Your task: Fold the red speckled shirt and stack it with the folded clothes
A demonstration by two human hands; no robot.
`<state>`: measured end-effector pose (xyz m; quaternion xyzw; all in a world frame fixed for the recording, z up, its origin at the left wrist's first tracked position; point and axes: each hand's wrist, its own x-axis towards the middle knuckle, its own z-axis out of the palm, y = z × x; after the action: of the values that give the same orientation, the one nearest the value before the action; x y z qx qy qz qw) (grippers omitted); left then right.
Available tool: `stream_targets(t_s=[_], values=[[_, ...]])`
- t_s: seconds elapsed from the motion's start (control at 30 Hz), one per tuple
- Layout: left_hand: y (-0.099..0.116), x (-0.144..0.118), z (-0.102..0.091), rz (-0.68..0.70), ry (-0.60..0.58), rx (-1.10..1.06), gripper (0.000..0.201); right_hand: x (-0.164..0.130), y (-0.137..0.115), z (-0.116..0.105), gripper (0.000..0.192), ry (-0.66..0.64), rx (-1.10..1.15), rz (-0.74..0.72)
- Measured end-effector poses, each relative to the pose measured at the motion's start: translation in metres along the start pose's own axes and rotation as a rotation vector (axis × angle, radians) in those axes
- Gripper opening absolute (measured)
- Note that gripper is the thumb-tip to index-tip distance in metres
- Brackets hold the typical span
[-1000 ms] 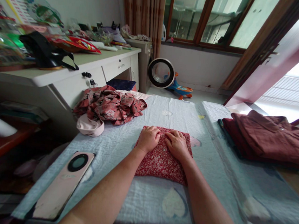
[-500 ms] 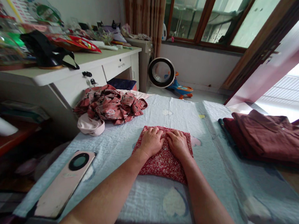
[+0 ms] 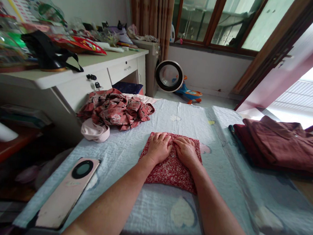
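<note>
- I am seeing both hands lying flat on the folded red cloth [image 3: 172, 169], which is sitting at centre of frame on the light blue quilt [image 3: 131, 152].
- Left hand [image 3: 158, 147] is pressing palm down on the upper left part of the cloth, fingers stretched out and close together; it is gripping nothing, only resting on the fabric.
- Right hand [image 3: 186, 152] is doing the same on the upper right part, fingers extended, palm down, nothing held. The two hands are lying just beside each other, fingertips pointing to the far edge of the cloth.
- The cloth is showing a small white speckle pattern & is folded to a rough rectangle; its near edge is lying uncovered, betw. my two forearms.
- Upper left of the cloth, a crumpled floral garment [image 3: 115, 109] is lying on the quilt, w/ a pale pink piece [image 3: 95, 132] touching its near side.
- At right of frame, a stack of dark red folded clothes [image 3: 278, 146] is resting, well apart from the hands.
- Lower left, a pink phone [image 3: 68, 190] w/ round camera ring is lying on the quilt edge.
- At left, a white desk [image 3: 73, 83] is standing beside the quilt, full of clutter.
</note>
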<state>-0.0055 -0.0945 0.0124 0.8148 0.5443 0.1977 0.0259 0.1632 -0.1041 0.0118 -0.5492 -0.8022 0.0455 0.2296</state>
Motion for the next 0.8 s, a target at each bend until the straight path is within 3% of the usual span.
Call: stream_targets(t_s=[0.23, 0.5, 0.67, 0.8], values=[[0.000, -0.001, 0.000, 0.010, -0.010, 0.016, 0.035, 0.000, 0.001, 0.004, 0.038, -0.052, -0.089, 0.048], [0.001, -0.001, -0.002, 0.018, -0.034, 0.021, 0.041, -0.004, 0.003, 0.001, 0.049, -0.069, -0.179, 0.241], [0.001, -0.001, -0.003, 0.014, -0.047, 0.020, 0.041, -0.003, 0.001, -0.010, 0.038, 0.081, -0.113, 0.131], [0.001, -0.001, -0.004, 0.013, -0.054, 0.023, 0.039, -0.002, -0.004, -0.014, 0.026, 0.007, -0.027, 0.027]])
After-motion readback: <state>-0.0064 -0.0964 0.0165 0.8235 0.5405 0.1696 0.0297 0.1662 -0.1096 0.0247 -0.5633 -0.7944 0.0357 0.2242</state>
